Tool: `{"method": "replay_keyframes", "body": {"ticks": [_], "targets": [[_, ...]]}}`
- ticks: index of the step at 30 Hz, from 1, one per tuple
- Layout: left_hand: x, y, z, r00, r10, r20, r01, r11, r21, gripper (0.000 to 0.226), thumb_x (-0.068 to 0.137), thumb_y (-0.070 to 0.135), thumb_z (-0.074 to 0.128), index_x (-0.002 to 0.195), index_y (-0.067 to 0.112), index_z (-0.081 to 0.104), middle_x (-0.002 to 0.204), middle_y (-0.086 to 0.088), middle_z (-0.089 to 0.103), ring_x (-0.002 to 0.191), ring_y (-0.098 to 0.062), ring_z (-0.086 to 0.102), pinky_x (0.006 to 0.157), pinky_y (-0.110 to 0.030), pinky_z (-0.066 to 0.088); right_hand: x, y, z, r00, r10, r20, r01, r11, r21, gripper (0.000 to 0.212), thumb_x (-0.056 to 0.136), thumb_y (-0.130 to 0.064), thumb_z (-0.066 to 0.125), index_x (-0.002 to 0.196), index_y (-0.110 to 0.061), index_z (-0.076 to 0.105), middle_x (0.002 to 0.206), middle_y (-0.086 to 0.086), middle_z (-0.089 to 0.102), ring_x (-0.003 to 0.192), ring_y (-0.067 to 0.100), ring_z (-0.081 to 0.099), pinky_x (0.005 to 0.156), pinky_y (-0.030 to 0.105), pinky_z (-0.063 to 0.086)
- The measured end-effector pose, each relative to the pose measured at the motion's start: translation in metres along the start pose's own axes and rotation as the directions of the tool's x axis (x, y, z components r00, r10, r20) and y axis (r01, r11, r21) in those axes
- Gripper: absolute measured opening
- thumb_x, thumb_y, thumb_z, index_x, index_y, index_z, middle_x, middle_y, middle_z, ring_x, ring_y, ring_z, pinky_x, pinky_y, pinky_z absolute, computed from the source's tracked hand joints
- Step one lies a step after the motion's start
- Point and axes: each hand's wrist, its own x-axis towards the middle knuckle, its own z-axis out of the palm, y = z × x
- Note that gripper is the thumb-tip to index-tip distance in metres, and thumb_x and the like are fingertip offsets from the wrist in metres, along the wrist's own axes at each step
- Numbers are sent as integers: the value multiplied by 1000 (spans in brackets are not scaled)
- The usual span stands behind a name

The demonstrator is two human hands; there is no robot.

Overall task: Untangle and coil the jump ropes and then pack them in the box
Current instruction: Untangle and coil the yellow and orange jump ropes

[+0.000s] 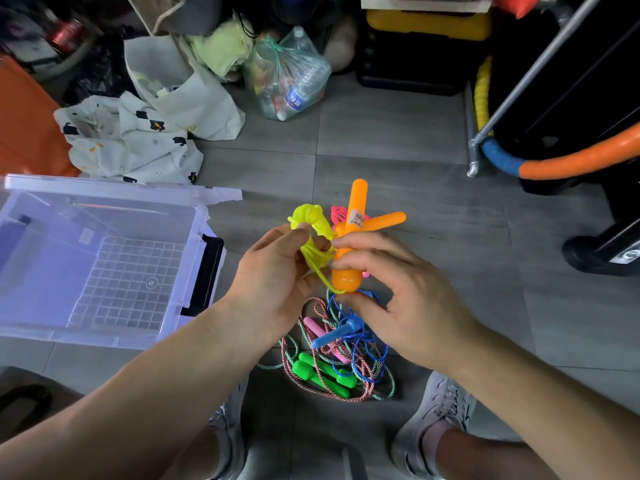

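I hold a jump rope with a yellow cord [311, 230] and two orange handles [356, 209] above the floor. My left hand [277, 271] grips the bunched yellow cord. My right hand [391, 289] pinches the lower end of one orange handle, where the cord comes out. Below my hands a tangle of other ropes [346, 362] lies on the tiles: blue cord with a blue handle, striped pink-and-green cord, green handles, a pink handle. A pink handle [337, 213] shows behind the orange ones. The clear plastic box [104, 334] stands open at the left, holding no ropes.
The box lid [114, 188] stands behind the box. White cloth bags [138, 133] and a plastic bag of bottles [287, 77] lie at the back. A hoop [571, 164] and dark equipment stand at the right. My shoes [440, 410] are at the bottom.
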Motion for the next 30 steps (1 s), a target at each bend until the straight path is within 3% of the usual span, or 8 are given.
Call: {"method": "replay_keyframes", "body": {"ticks": [8, 11, 16, 20, 22, 26, 28, 30], "targets": [[6, 5, -5, 999, -39, 5, 39, 997, -69, 11, 93, 4, 51, 103, 4, 54, 91, -21, 58, 64, -25, 63, 54, -30, 54, -5, -13, 9, 997, -43, 56, 33, 987, 154, 27, 80, -17, 82, 104, -18, 71, 126, -10, 63, 114, 10, 63, 94, 35, 52], [10, 7, -8, 997, -61, 54, 61, 998, -8, 18, 88, 5, 49, 105, 4, 56, 104, -22, 55, 68, -29, 59, 63, -34, 55, -6, -15, 10, 993, -42, 111, 17, 976, 217, 30, 78, -13, 82, 106, -15, 71, 126, -8, 65, 115, 8, 63, 96, 34, 51], [15, 8, -10, 994, -87, 70, 83, 995, 61, 19, 86, 7, 52, 102, 7, 62, 99, -23, 58, 79, -33, 62, 83, -44, 52, -6, -14, 4, 989, 5, 148, -43, 966, 254, 34, 77, -10, 82, 107, -19, 71, 128, -13, 65, 119, 3, 61, 98, 33, 51], [15, 7, -12, 994, -105, 37, 100, 989, 109, 33, 85, 12, 59, 116, 3, 64, 104, -23, 60, 87, -34, 60, 78, -44, 53, -4, -16, 1, 982, 58, 177, -116, 935, 334, 34, 76, -6, 81, 106, -19, 71, 127, -14, 67, 119, 4, 62, 98, 34, 52], [14, 8, -11, 996, -84, 19, 82, 991, 106, 33, 82, 13, 63, 115, 9, 63, 101, -20, 58, 82, -31, 59, 72, -41, 53, -4, -18, 0, 982, 86, 167, -145, 911, 386, 34, 75, -3, 81, 104, -19, 71, 126, -13, 68, 118, 5, 63, 99, 34, 52], [12, 6, -10, 999, -52, -2, 51, 985, 163, 32, 81, 13, 64, 111, 5, 64, 91, -16, 62, 83, -30, 58, 78, -41, 49, -5, -18, 0, 976, 130, 177, -203, 842, 500, 35, 75, 2, 77, 105, -16, 70, 126, -10, 69, 117, 12, 65, 99, 39, 53], [12, 6, -9, 1000, -12, -23, 15, 986, 169, 19, 84, 8, 61, 102, 3, 65, 82, -13, 65, 74, -26, 61, 70, -34, 52, -5, -18, 0, 977, 132, 167, -202, 823, 531, 35, 75, 5, 76, 104, -13, 69, 125, -7, 70, 117, 14, 66, 98, 37, 54], [12, 6, -8, 1000, 26, -2, -25, 978, 205, 24, 81, 9, 63, 101, -6, 63, 87, -16, 66, 79, -28, 62, 75, -39, 53, -5, -17, 0, 980, 124, 152, -191, 792, 580, 36, 74, 7, 75, 104, -12, 67, 125, -2, 70, 117, 17, 66, 97, 31, 53]]}}
